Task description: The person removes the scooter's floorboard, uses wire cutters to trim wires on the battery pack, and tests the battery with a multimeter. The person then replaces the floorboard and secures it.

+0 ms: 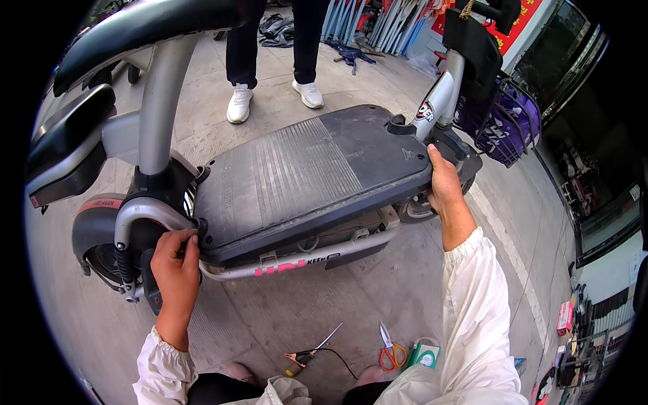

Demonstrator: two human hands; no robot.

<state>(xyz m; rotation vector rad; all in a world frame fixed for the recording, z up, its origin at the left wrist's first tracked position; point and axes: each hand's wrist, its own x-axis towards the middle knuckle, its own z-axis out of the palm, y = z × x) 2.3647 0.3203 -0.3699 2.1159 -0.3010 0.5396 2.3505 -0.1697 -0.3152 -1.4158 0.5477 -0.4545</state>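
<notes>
A black ribbed footboard cover (290,175) lies over the deck of a grey electric scooter (158,108). Its near long edge sits raised above the silver frame rail (304,260), and a gap shows between them. My right hand (447,192) grips the cover's right end, thumb on top and fingers mostly hidden beneath. At the near left corner, my left hand (177,260) is closed with its fingertips pinching the cover's edge, beside the rear suspension.
On the ground before me lie a screwdriver (317,351), a clip on a black wire (291,356), orange-handled scissors (390,351) and a green-and-white box (424,353). Another person's white shoes (240,103) stand behind the scooter. A purple-lined basket (503,121) hangs at its front.
</notes>
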